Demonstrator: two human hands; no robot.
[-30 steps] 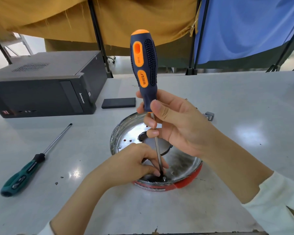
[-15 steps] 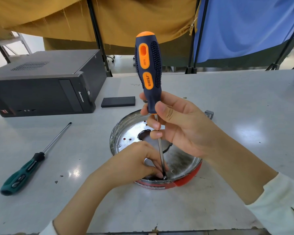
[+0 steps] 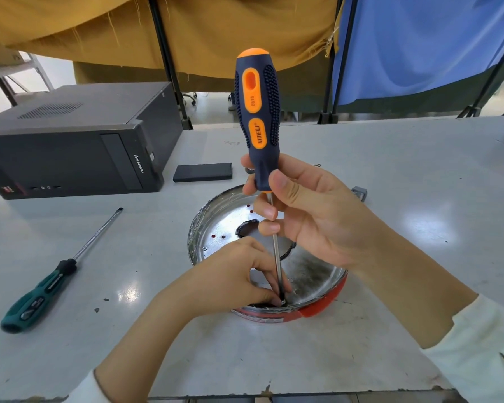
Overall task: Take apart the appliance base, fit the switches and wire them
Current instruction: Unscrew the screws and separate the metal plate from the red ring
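Where left fingers pinch, screwdriver tip inside appliance base.

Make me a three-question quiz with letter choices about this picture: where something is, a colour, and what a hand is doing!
1. Where does the green screwdriver lie?
A. on the computer
B. on the table, left of the base
C. inside the base

2. What colour is the base's outer rim?
A. red
B. yellow
C. white

3. What is the right hand doing?
A. resting flat
B. lifting the computer
C. gripping the orange screwdriver

Answers: B, it lies on the table left of the base; A, a red band shows beneath the metal; C, fingers wrap its handle.
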